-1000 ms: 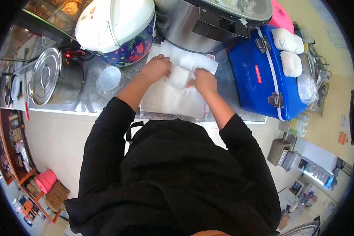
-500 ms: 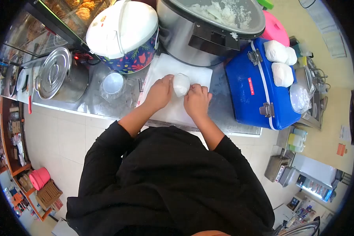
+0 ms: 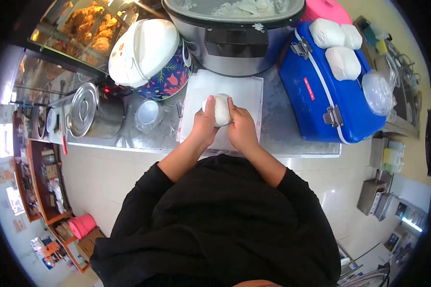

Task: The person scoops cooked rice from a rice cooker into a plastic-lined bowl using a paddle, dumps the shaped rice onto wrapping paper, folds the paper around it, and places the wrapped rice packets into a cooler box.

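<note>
A white paper-wrapped packet [image 3: 221, 111] is held between my two hands above a stack of white paper sheets [image 3: 227, 83]. My left hand [image 3: 205, 123] clasps its left side, thumb pointing up along it. On the other side my right hand [image 3: 242, 125] grips the packet, thumb likewise raised. The wrapping hides what is inside. Just beyond the sheets stands a large rice cooker [image 3: 237, 64] with its top open, and white rice [image 3: 251, 8] shows in it.
On the right stands a blue cooler box [image 3: 316, 100], with several similar packets [image 3: 344, 63] and a plastic-wrapped stack [image 3: 376, 93] on top. At left are a floral container with a white lid [image 3: 146, 52], a small bowl [image 3: 148, 112], a steel pot [image 3: 105, 117] and a fried-food display case [image 3: 88, 28].
My hands have shifted from fingers at the packet's edges to a clasp around both sides, thumbs up. The packet appears lifted slightly. The camera view has also tilted and turned.
</note>
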The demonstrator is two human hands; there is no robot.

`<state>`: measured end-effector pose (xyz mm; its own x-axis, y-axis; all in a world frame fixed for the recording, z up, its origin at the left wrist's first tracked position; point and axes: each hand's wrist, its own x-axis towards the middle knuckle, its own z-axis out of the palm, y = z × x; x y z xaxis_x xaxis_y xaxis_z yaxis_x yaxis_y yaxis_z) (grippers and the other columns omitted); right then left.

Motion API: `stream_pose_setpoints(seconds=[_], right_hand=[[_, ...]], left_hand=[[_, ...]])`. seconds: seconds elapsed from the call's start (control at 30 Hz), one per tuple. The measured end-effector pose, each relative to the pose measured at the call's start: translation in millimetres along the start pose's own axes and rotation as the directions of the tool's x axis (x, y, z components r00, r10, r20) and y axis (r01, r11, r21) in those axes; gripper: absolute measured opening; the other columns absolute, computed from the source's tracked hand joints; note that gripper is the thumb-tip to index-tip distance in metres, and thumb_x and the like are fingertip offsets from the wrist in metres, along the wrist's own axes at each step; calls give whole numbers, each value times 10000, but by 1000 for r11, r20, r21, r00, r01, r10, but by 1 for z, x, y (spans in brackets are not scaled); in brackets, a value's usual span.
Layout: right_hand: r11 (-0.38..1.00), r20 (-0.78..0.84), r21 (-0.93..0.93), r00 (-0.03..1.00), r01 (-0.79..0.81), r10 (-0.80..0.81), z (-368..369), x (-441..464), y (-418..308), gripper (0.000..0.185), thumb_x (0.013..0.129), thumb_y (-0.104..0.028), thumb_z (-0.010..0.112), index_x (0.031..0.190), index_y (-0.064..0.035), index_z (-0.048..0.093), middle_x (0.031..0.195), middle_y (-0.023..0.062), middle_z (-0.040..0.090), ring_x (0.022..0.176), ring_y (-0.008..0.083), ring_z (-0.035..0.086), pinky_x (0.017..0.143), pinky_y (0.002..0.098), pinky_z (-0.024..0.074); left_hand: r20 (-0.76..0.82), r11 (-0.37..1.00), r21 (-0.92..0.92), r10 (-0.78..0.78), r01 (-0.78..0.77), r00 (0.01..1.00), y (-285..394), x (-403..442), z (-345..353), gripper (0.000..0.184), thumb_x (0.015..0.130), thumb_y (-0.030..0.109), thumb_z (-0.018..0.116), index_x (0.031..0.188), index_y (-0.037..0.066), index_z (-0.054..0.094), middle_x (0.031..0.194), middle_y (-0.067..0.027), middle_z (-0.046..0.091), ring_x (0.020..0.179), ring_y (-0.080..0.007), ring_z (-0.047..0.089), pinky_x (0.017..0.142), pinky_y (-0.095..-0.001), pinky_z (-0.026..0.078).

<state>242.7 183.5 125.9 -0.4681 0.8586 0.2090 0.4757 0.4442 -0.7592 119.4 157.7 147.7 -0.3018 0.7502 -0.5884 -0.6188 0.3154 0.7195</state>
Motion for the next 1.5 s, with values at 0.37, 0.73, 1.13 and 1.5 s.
stream_pose_setpoints(seconds=[0.37, 0.73, 1.13, 1.5], right_hand=[[694, 144, 642, 940, -326, 309, -46, 8, -38, 735, 800, -245, 740, 1365, -38, 317, 1046, 191, 636, 919, 241, 633, 810, 345, 493], [942, 581, 133, 794, -309, 178, -137, 44, -63, 730, 670, -478, 793, 1193, -34, 544, 1061, 168, 634, 928, 278, 627, 822, 343, 480], [927, 87, -122, 927, -355, 366, -422, 149, -43, 445, 806, -290, 648, 1173, -50, 574, 1059, 46, 615, 985, 144, 562, 892, 272, 415], [694, 381, 18, 646, -720, 661, -425, 171, 53, 556, 831, -381, 662, 1240, -20, 557, 1150, 117, 629, 1063, 225, 584, 918, 365, 444]], left_hand=[[326, 910, 250, 243, -331, 914, 21, -21, 7, 479, 1006, 403, 366, 1230, -3, 486, 1052, -115, 599, 969, -184, 568, 863, -315, 458], [566, 738, 392, 276, -549, 777, 39, -43, 22, 496, 1025, 366, 286, 1394, 41, 220, 1056, -116, 511, 959, -178, 506, 879, -287, 407], [522, 860, 121, 370, -496, 769, 80, -53, -17, 893, 830, 768, 340, 1440, 136, 179, 1214, -115, 460, 1022, -245, 551, 844, -393, 482], [421, 862, 123, 404, -492, 812, 90, -59, -24, 822, 872, 723, 326, 1404, 103, 243, 1203, -97, 448, 1008, -226, 552, 840, -379, 478]])
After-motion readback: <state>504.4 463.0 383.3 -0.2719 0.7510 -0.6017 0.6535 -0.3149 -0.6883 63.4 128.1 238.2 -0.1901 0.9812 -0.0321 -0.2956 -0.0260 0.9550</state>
